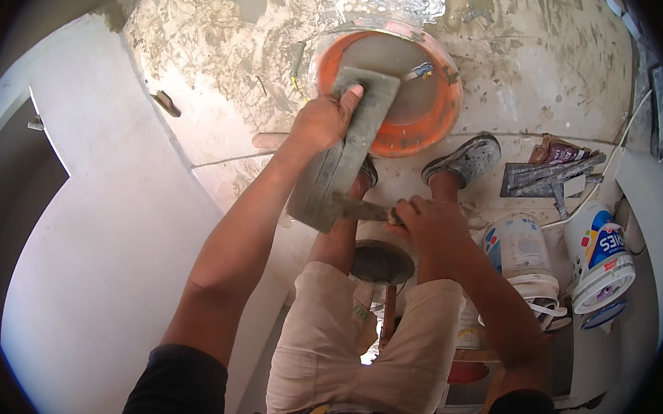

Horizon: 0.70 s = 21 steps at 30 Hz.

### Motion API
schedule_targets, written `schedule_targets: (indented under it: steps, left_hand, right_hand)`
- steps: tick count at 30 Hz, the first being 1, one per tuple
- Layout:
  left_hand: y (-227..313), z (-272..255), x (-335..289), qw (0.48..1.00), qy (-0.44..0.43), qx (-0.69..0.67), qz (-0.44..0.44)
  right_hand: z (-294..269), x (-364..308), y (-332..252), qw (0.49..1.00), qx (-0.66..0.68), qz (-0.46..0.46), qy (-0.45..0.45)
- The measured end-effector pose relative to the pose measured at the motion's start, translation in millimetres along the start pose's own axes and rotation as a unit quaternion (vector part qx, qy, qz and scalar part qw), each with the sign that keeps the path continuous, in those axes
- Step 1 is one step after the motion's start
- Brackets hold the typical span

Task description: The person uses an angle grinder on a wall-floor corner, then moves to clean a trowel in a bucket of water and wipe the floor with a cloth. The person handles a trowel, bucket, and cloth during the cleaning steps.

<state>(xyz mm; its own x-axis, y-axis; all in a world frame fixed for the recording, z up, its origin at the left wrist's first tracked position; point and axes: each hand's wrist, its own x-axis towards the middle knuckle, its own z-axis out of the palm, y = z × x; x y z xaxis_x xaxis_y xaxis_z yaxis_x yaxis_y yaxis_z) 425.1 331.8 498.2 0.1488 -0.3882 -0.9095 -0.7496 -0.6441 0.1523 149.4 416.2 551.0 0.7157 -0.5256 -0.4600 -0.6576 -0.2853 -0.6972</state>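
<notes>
The left hand (326,123) is stretched well forward, thumb (352,94) extended; the right hand (433,227) (held nearer) curls inward.

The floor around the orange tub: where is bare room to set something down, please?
Right of the orange tub, beyond the right shoe and tools, the stained floor lies bare. Crowded: lower right, with buckets, and the tub's lower-left edge, overlapped by the float.
</notes>
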Motion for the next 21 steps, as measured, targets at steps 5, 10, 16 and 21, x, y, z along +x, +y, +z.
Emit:
schedule_targets:
  steps: [5,10,16,21]
  left_hand:
    - [2,2,-18,0.993,-0.082,0.080,0.022]
    - [-30,16,-13,0.996,-0.067,0.054,0.034]
    - [-25,12,-20,0.994,-0.080,0.054,0.057]
    - [-34,15,-18,0.992,-0.106,0.058,0.041]
  right_hand:
    - [5,37,49,0.997,-0.074,0.031,-0.022]
    - [11,39,48,0.996,-0.070,-0.029,-0.043]
    - [31,56,76,0.997,-0.067,0.034,-0.025]
    - [42,51,57,0.997,-0.069,-0.021,-0.018]
